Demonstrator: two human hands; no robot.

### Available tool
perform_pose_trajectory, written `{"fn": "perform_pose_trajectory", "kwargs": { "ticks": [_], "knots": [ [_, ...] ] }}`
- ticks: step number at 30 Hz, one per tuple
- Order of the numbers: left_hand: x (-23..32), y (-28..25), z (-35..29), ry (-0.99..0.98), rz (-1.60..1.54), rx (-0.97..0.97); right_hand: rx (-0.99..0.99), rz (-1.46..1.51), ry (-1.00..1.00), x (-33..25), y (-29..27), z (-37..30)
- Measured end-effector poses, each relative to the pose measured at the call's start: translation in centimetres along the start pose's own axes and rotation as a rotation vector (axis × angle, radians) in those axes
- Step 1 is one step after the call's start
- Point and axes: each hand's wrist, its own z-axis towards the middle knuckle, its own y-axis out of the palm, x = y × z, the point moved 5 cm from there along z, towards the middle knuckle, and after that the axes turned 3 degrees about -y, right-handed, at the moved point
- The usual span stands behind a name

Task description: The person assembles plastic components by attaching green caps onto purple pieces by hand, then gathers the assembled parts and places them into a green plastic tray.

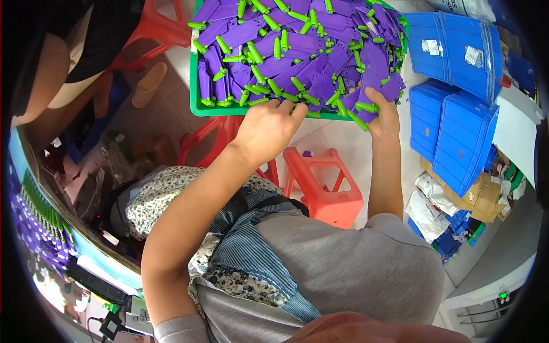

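A green-rimmed tray (194,86) is heaped with flat purple plastic pieces (303,43) that have bright green handle-like ends. At its near edge is my left hand (267,127), fingers curled down over the pile. Whatever those fingers pinch, if anything, is hidden behind them. At the tray's near right corner, my right hand (384,113) is closed around several of the purple pieces with green ends (366,108). Its thumb lies on top of them, and the green ends point toward my left hand.
A red stool (331,188) stands below the tray, and more red plastic (209,140) shows under it. Blue crates (452,134) stack up at right, above cardboard and white bags (429,208). At left are another person's legs (54,68), a slipper (150,84) and a table edge (86,211).
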Motion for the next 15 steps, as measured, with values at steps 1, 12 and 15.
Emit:
{"fn": "perform_pose_trajectory", "kwargs": {
  "ticks": [1, 12, 15],
  "knots": [
    [-0.2, 0.6, -0.2, 0.001, 0.020, -0.002, 0.012, -0.042, 0.040, 0.5, -0.3, -0.8],
    [-1.4, 2.9, -0.4, -0.051, 0.060, -0.090, -0.142, 0.060, 0.493, 7.9, 0.5, -9.1],
    [-1.4, 3.3, -0.5, -0.052, -0.020, -0.059, -0.212, 0.076, 0.499, 9.0, 0.6, -9.0]
  ]
}}
